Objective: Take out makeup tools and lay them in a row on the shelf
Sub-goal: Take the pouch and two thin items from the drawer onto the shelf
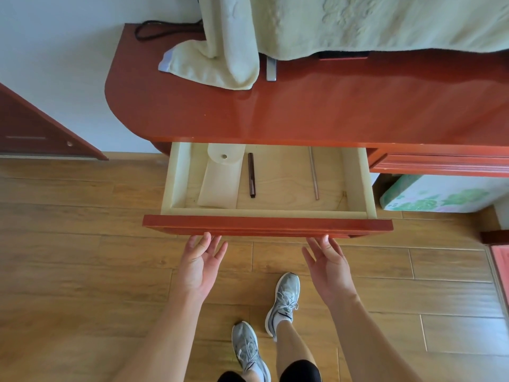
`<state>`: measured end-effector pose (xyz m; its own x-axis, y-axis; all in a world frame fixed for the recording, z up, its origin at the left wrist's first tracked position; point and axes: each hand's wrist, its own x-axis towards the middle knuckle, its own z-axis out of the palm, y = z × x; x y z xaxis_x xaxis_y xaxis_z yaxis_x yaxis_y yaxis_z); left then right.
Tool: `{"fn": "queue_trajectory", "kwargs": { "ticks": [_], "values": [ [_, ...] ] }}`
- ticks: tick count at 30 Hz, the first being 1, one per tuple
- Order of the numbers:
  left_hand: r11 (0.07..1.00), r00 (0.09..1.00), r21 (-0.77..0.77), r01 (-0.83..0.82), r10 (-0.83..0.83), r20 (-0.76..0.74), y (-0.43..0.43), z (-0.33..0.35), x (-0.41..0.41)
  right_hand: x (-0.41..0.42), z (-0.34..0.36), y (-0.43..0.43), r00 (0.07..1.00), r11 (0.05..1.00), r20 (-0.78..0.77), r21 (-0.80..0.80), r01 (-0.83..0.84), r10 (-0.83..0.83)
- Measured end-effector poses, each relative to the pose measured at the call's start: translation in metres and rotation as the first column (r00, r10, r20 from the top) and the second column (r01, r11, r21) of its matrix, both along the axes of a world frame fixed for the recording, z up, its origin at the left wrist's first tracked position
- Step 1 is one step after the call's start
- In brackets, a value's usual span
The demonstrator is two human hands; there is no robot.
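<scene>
A drawer (267,226) with a red front stands pulled out of the red dresser. Inside lie a cream pouch (220,180) with a snap button, a dark brown pen-like makeup tool (251,175) and a thin pinkish stick tool (314,173). My left hand (199,264) is palm up below the drawer front, fingertips at its lower edge. My right hand (329,267) is likewise palm up with fingertips at the front's lower edge. Both hands hold nothing. The red dresser top (303,106) serves as the shelf.
A pale green towel (220,59) drapes onto the shelf's back, with a black cord (165,30) and a metal stand foot (271,68) beside it. A floral box (440,195) sits under the dresser at right. My feet (283,301) stand on the wooden floor.
</scene>
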<state>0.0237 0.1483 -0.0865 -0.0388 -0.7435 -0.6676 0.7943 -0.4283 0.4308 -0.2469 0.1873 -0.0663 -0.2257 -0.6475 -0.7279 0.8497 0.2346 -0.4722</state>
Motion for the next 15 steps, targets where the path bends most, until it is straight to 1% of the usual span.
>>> {"fn": "queue_trajectory", "kwargs": {
  "ticks": [5,8,10,15],
  "values": [
    [1.0,1.0,0.008,0.01,-0.01,0.002,0.0,0.001,0.0,-0.001,0.0,-0.001,1.0,1.0,0.012,0.012,0.001,-0.002],
    [0.999,1.0,0.045,0.014,-0.015,0.022,0.0,0.006,0.002,0.0,0.002,0.0,1.0,0.999,-0.014,0.04,-0.016,0.017],
    [0.997,0.998,0.081,0.014,-0.018,0.059,0.001,0.011,0.001,0.0,0.007,0.001,0.998,0.997,-0.045,0.07,-0.036,0.039],
    [0.987,0.982,0.145,0.072,-0.095,0.162,0.003,0.038,-0.002,0.001,0.026,0.008,0.99,0.989,-0.116,0.132,-0.063,0.078]
  ]
}}
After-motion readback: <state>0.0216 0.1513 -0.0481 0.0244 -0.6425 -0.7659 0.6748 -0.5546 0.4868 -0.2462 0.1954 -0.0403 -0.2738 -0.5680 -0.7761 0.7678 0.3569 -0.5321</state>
